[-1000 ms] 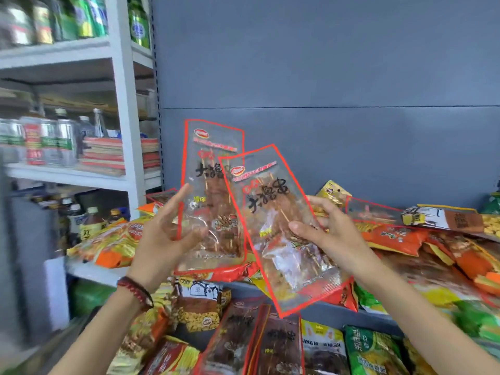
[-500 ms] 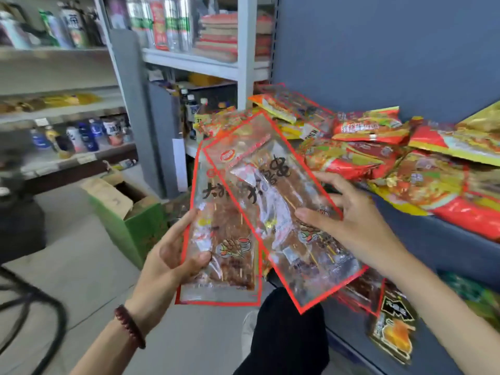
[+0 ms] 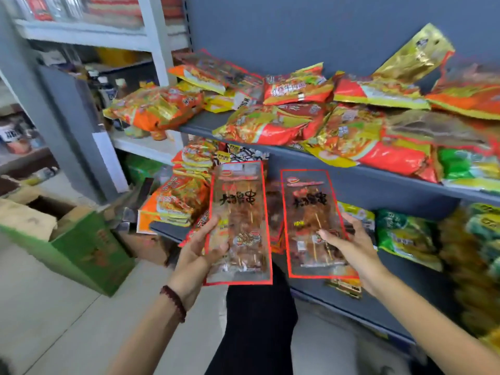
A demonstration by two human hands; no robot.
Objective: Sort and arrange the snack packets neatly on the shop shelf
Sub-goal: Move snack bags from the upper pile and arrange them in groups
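Your left hand [image 3: 201, 257] grips the left packet [image 3: 239, 212], your right hand [image 3: 350, 249] the right packet [image 3: 311, 212], now pulled apart before the lower shelf [image 3: 169, 231], ready to place.

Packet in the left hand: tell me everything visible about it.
The packet is a long, narrow pouch of clear plastic with a red border, a red logo at the top and bold black characters below. Brown snack pieces on thin sticks show through. It is upright, front toward the camera, before the lower shelf. The left hand grips its lower left edge, thumb on the front. It does not touch the other packet.
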